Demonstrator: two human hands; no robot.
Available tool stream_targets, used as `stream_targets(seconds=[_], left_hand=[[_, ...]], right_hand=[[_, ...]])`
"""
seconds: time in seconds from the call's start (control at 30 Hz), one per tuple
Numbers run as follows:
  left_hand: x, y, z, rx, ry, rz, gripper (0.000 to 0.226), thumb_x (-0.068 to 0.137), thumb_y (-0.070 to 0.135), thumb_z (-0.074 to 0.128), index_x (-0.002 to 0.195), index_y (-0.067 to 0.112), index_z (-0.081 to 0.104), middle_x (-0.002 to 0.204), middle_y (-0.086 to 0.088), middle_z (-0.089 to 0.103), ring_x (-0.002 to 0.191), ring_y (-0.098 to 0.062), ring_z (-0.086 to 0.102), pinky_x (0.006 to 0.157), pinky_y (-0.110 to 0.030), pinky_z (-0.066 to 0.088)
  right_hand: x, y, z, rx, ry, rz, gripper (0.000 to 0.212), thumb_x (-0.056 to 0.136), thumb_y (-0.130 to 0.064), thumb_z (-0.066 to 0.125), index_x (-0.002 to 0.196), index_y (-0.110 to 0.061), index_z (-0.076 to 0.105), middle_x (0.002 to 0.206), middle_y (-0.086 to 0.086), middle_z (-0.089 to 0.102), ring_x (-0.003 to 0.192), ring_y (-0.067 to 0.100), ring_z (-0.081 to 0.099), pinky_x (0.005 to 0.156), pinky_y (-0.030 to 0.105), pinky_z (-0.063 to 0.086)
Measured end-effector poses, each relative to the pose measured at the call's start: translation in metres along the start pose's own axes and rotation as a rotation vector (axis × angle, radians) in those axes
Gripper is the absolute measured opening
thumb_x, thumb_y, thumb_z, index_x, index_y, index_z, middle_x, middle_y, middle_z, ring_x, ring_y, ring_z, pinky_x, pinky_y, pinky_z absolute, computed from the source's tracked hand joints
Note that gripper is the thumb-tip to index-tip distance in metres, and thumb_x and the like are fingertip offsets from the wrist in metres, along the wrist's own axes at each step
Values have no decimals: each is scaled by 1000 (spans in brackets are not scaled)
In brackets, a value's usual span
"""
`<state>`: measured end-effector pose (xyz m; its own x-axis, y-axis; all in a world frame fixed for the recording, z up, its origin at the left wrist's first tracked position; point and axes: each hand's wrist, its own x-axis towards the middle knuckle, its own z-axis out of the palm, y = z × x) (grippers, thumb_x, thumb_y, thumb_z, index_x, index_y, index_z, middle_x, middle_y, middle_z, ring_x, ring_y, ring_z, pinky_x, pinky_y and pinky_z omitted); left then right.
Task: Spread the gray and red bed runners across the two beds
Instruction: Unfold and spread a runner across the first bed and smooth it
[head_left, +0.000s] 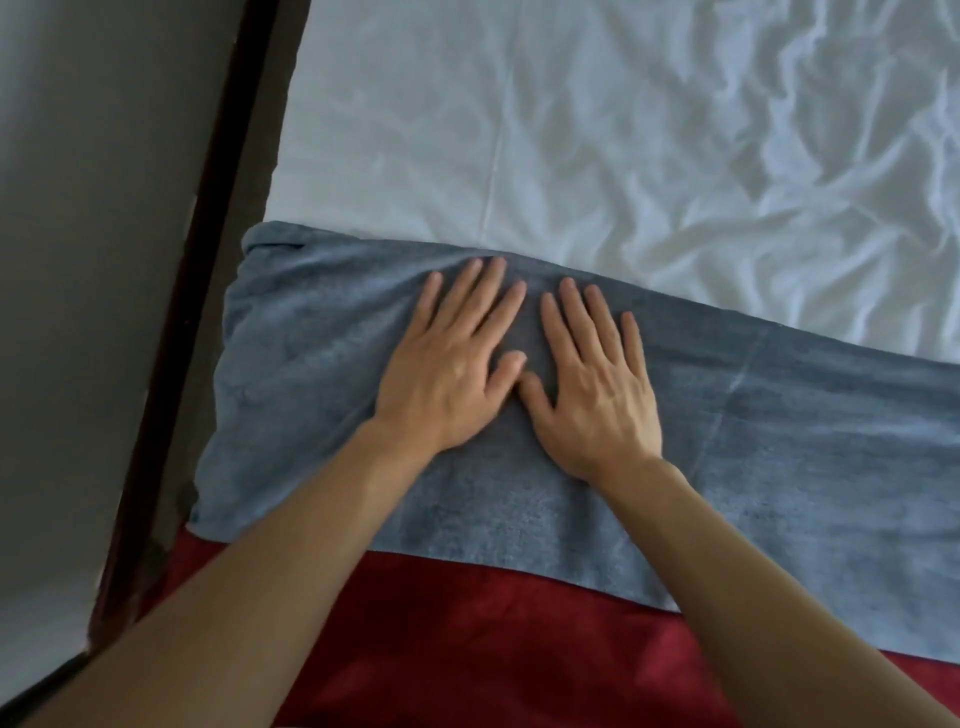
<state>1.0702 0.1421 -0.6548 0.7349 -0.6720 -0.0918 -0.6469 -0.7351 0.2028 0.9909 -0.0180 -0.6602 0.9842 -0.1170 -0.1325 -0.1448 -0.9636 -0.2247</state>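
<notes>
Pressing flat on the gray runner (779, 441), left hand (452, 374) and right hand (597, 395), fingers (478, 291) straight, spread.

A bed with a white sheet (597, 130) fills most of the view. The sheet is smooth on the left side and strongly wrinkled on the right side. Along the left edge of the bed runs a dark brown wooden frame (208, 260). Beside it is a plain grey surface (78, 234). The light is soft and even.
</notes>
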Motion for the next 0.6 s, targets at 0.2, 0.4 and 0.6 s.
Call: stream_targets(seconds=[0.2,0.4,0.6], left_hand=[[-11,-78,-4,35,54,-282,69,101,52,20,159,18,5,166,-11,1,153,-25,-4,124,-48,3],[-17,-104,-2,-3,74,-256,70,99,55,26,159,23,7,166,-11,4,153,-29,0,123,-52,6],[-35,-144,-4,-293,21,-634,80,88,74,15,156,36,-5,166,-3,-5,153,-26,-1,122,-51,13]], right_hand=[[-2,4,-7,-9,41,109,73,99,-52,30,159,-17,10,168,5,5,154,21,-5,125,49,-2],[3,-42,6,17,-8,-94,70,99,-53,32,159,-22,15,168,0,6,154,20,-3,125,49,0],[-12,-1,7,-43,27,86,77,97,-64,28,160,-24,10,168,0,4,154,18,-3,125,48,4]])
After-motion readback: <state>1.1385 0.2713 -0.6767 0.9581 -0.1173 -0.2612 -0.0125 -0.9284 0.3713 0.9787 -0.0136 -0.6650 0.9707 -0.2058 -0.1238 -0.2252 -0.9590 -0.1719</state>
